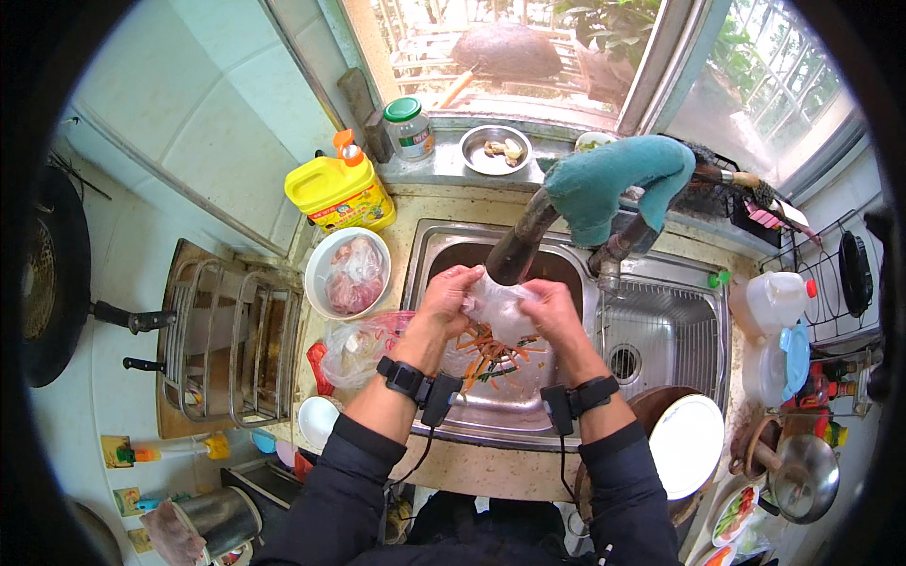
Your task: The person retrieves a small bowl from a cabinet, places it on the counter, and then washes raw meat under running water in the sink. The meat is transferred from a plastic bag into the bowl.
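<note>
Between my two hands is a translucent plastic bag [504,311], held above the left basin of a stainless steel sink [513,417]. My left hand [447,301] pinches its left edge, and my right hand [554,311] grips the right side. Whether the bag holds anything is hard to tell. Orange and green vegetable peelings [492,359] lie in the basin below. Left of the sink, a white bowl [311,279] contains bagged raw meat [354,283]. Another clear plastic bag [354,357] lies on the counter near my left forearm.
A cloth-wrapped tap [616,177] arches over the sink. A yellow detergent jug [340,191] stands back left. A white plate [686,446] lies by my right forearm. Plastic containers [771,301] stand on the right. A small white bowl [318,422] sits front left.
</note>
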The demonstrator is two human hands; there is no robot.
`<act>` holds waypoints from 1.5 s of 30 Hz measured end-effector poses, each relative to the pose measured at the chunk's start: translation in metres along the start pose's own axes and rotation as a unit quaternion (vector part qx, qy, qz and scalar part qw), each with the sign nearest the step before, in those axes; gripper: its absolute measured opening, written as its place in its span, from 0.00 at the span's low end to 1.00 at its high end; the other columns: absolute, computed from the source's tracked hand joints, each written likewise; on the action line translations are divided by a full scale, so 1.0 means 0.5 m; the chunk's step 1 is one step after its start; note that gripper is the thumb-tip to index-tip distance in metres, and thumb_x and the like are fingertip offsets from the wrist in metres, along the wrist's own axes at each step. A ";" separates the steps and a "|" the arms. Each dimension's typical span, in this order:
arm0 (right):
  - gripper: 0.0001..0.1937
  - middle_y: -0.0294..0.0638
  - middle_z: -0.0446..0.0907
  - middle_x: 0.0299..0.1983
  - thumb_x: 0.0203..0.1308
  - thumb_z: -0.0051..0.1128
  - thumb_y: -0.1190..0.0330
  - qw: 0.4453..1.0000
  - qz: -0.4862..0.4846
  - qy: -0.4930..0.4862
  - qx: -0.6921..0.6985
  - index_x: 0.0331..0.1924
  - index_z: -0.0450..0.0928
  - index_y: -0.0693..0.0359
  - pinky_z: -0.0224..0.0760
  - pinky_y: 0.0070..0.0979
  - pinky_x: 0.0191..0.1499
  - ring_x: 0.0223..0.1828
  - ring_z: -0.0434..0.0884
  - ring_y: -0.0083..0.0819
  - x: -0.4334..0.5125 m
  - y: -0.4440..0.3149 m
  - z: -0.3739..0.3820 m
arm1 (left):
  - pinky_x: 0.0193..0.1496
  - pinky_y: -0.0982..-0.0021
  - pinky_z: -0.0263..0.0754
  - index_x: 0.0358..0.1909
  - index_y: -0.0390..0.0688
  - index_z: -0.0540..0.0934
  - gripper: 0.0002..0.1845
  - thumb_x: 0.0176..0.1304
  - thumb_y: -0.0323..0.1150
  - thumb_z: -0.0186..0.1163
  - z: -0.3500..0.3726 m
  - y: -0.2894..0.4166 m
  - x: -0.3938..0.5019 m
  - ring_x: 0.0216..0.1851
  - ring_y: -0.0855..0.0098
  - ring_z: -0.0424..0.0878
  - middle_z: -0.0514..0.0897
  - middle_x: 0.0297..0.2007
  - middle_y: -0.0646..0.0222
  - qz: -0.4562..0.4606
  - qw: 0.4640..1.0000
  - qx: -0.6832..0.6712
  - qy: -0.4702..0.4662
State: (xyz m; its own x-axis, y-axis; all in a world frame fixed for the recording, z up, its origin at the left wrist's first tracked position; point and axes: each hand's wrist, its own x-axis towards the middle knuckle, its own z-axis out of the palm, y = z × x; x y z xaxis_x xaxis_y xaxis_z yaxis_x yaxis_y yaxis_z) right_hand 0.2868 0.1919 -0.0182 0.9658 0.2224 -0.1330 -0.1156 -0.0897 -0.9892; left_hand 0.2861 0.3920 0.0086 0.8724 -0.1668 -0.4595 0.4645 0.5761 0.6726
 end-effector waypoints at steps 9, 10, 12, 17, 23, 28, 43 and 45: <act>0.09 0.35 0.79 0.27 0.53 0.47 0.77 0.959 0.034 0.160 0.231 0.34 0.79 0.65 0.69 0.23 0.35 0.28 0.76 0.26 0.033 0.051 -0.013 | 0.27 0.75 0.67 0.23 0.45 0.71 0.08 0.53 0.20 0.57 -0.015 0.017 0.022 0.23 0.79 0.71 0.73 0.21 0.76 0.090 0.913 0.397 -0.002; 0.09 0.34 0.79 0.27 0.53 0.46 0.77 0.962 0.035 0.172 0.210 0.36 0.78 0.65 0.70 0.23 0.35 0.29 0.76 0.26 0.037 0.044 -0.007 | 0.24 0.74 0.67 0.25 0.45 0.70 0.08 0.53 0.20 0.56 -0.010 0.014 0.033 0.22 0.77 0.70 0.72 0.20 0.75 0.067 0.945 0.318 0.032; 0.09 0.38 0.81 0.29 0.54 0.50 0.75 0.962 0.018 0.226 0.154 0.39 0.76 0.66 0.73 0.27 0.37 0.30 0.79 0.30 0.034 0.022 0.006 | 0.24 0.74 0.67 0.26 0.45 0.69 0.07 0.54 0.21 0.55 0.000 0.006 0.047 0.22 0.76 0.70 0.71 0.20 0.75 0.058 0.977 0.189 0.078; 0.14 0.51 0.82 0.30 0.49 0.65 0.65 0.940 -0.127 0.068 -0.309 0.39 0.78 0.62 0.75 0.36 0.37 0.33 0.84 0.42 -0.015 -0.027 0.019 | 0.21 0.70 0.68 0.27 0.46 0.68 0.08 0.59 0.23 0.55 0.022 0.021 0.042 0.20 0.74 0.70 0.71 0.20 0.74 0.057 0.989 0.096 0.094; 0.10 0.49 0.81 0.27 0.50 0.59 0.69 0.995 0.072 0.031 -0.053 0.37 0.83 0.61 0.74 0.34 0.36 0.30 0.82 0.43 -0.009 0.007 0.019 | 0.20 0.74 0.67 0.31 0.40 0.80 0.05 0.54 0.30 0.64 0.017 0.059 -0.018 0.21 0.78 0.74 0.78 0.22 0.71 -0.008 0.924 0.381 0.038; 0.12 0.44 0.83 0.31 0.61 0.46 0.72 0.917 -0.132 0.243 -0.286 0.35 0.82 0.68 0.74 0.30 0.39 0.30 0.82 0.32 0.016 0.047 0.025 | 0.22 0.73 0.66 0.27 0.35 0.82 0.10 0.57 0.33 0.60 0.001 0.041 -0.005 0.21 0.80 0.73 0.78 0.19 0.73 0.066 0.835 0.543 0.062; 0.20 0.26 0.58 0.12 0.71 0.36 0.46 0.857 0.259 -0.032 0.445 0.32 0.70 0.51 0.52 0.17 0.14 0.11 0.55 0.18 0.041 -0.066 0.046 | 0.56 0.43 0.68 0.64 0.47 0.66 0.40 0.58 0.63 0.58 -0.053 -0.089 0.019 0.53 0.54 0.77 0.73 0.58 0.59 -0.221 0.945 0.189 0.148; 0.22 0.26 0.57 0.12 0.71 0.30 0.45 0.843 0.261 -0.113 0.456 0.32 0.69 0.50 0.48 0.15 0.14 0.10 0.54 0.17 0.038 -0.078 0.039 | 0.60 0.42 0.63 0.64 0.46 0.67 0.39 0.58 0.63 0.58 -0.046 -0.137 0.009 0.59 0.53 0.71 0.75 0.57 0.60 -0.218 0.974 -0.066 -0.014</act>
State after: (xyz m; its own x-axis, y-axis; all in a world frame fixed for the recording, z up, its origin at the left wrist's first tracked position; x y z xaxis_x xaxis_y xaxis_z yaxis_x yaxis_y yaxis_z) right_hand 0.3050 0.2186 0.0165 0.6712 0.5717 -0.4718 -0.7411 0.5290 -0.4134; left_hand 0.2547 0.3702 -0.0531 0.6006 -0.4401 -0.6675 0.7702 0.5426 0.3353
